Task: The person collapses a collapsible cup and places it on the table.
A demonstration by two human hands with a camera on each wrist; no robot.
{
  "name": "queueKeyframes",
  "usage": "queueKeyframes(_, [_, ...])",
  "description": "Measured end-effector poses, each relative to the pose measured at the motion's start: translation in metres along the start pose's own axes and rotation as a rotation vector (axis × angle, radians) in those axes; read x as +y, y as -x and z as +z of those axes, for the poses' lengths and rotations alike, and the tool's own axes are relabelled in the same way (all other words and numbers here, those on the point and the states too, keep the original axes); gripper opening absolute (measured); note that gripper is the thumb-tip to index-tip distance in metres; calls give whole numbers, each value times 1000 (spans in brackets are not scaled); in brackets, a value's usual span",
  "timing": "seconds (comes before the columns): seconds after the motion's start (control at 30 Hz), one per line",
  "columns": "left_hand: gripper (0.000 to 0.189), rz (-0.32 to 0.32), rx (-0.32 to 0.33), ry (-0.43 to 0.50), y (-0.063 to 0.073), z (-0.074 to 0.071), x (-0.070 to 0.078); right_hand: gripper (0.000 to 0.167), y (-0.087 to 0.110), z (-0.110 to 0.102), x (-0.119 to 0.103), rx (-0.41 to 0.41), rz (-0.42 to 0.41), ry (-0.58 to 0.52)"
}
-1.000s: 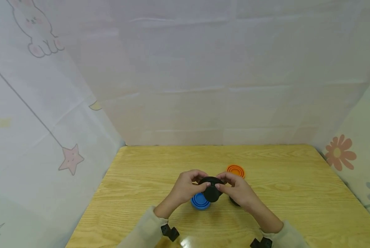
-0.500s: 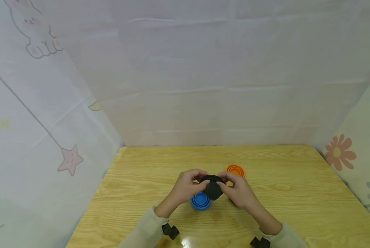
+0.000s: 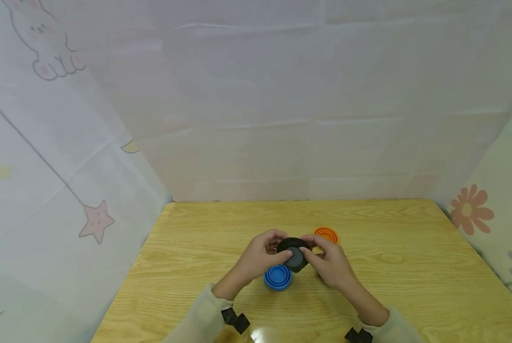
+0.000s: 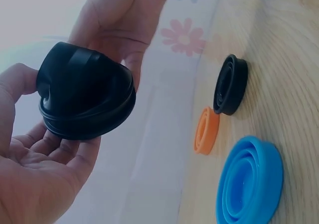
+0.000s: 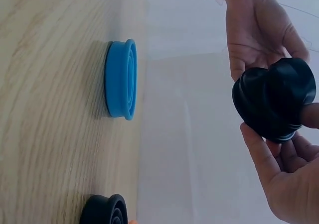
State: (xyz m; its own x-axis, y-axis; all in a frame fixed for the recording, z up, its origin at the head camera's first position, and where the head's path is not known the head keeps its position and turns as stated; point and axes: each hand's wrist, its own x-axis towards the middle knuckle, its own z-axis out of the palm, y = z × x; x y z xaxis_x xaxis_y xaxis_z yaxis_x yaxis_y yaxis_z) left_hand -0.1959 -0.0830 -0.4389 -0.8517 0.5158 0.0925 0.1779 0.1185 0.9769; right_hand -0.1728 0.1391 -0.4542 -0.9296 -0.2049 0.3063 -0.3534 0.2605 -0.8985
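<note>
Both hands hold a black collapsible cup (image 3: 295,258) above the table in the head view. My left hand (image 3: 260,257) grips it from the left, its thumb on the round base and its fingers behind the rim. On the other side my right hand (image 3: 334,267) holds it the same way. The cup's wall looks bent and dented in the left wrist view, with the wide rim (image 4: 92,127) downmost there. Below the hands lies a flattened blue collapsible cup (image 3: 278,277). A second black collapsible cup (image 4: 231,84) is mostly hidden by the right hand in the head view.
An orange collapsible cup (image 3: 326,234), folded flat, lies on the wooden table (image 3: 196,238) beyond the right hand. White printed cloth (image 3: 256,143) hangs behind the table and along both sides. Each sleeve carries a small black wrist device (image 3: 235,320).
The black cup has tilted up between the hands, so its base faces the head camera more and it looks shorter. The thumbs have shifted onto the base. The cups on the table stay put.
</note>
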Motion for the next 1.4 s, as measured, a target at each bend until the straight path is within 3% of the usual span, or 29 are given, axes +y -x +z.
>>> queueKeyframes(0.17, [36, -5, 25, -4, -1, 0, 1, 33, 0, -5, -4, -86, 95, -53])
queueKeyframes(0.37, [35, -16, 21, -3, -1, 0, -1, 36, -1, -7, -6, -153, 119, -78])
queueKeyframes(0.77, [43, -26, -39, -20, 3, -6, 0, 36, 0, -7, -6, -114, 138, -104])
queueKeyframes(1.07, [42, -45, 13, -41, 6, -6, -1, 36, 0, -5, -6, -101, 119, -105])
queueKeyframes(1.23, [40, -50, 47, -31, 6, -6, -2, 39, -1, -4, -7, -101, 159, -118])
queueKeyframes(1.4, [42, -61, 101, 100, 5, -8, -3, 46, 0, -4, -9, -101, 172, -154])
